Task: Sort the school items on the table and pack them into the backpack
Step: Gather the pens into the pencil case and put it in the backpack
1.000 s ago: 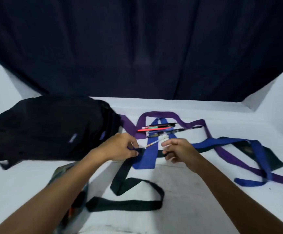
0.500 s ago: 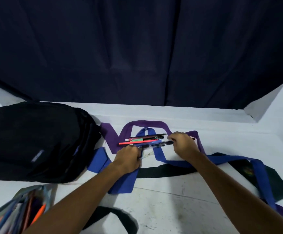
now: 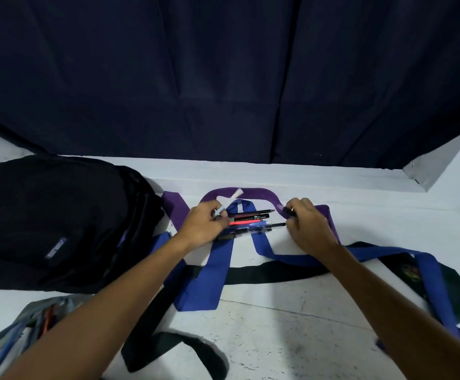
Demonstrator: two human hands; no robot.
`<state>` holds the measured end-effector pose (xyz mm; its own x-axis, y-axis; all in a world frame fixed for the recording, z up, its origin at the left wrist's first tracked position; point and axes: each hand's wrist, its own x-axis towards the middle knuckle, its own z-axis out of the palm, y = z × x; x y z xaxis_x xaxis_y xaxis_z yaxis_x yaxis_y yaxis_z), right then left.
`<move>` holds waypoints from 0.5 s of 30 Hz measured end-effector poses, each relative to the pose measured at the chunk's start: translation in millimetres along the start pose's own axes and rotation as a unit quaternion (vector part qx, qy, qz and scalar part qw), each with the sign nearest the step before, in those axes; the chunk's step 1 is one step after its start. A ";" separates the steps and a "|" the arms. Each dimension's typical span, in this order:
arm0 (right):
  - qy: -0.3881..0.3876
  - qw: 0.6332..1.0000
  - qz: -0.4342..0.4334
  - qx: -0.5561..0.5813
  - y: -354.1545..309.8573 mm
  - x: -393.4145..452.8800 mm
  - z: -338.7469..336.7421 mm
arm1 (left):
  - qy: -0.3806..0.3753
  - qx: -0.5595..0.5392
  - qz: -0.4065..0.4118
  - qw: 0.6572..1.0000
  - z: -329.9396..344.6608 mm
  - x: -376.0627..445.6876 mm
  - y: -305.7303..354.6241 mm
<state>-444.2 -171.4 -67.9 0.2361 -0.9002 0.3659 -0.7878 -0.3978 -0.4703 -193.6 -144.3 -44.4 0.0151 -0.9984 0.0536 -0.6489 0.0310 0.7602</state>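
A black backpack (image 3: 58, 220) lies on its side at the left of the white table (image 3: 292, 338). Several pens (image 3: 250, 219), black, red and blue, lie side by side across the blue strap (image 3: 212, 272) and purple strap (image 3: 174, 212). My left hand (image 3: 204, 226) grips a white-capped pen (image 3: 227, 202) that points up and away, with its fingers at the left ends of the pens. My right hand (image 3: 305, 223) pinches the right ends of the dark pens.
An open pencil case (image 3: 12, 344) with coloured pens sits at the near left corner. A black strap (image 3: 272, 274) crosses the table and loops near the front edge. A dark cloth piece (image 3: 459, 292) lies at the right. A dark curtain (image 3: 223, 78) hangs behind.
Both hands moved from the near straps up to the row of pens. The white-capped pen in my left hand now points up. My right hand has closed on the pens' right ends.
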 end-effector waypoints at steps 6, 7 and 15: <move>-0.040 0.999 -0.006 -0.009 0.8 12.2 5.4 | -0.051 0.240 0.075 0.967 36.8 4.1 -6.5; -0.054 0.998 0.000 -0.015 1.5 14.8 8.6 | -0.038 0.250 0.081 0.964 40.1 4.6 -7.3; -0.136 0.988 0.049 -0.047 -1.3 26.5 21.8 | -0.049 0.257 0.116 0.958 35.5 8.4 -16.7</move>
<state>-424.5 -198.5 -75.1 0.2909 -0.9528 0.0869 -0.8610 -0.3003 -0.4104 -209.7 -154.8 -79.5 -0.2314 -0.9675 0.1021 -0.9152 0.2521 0.3146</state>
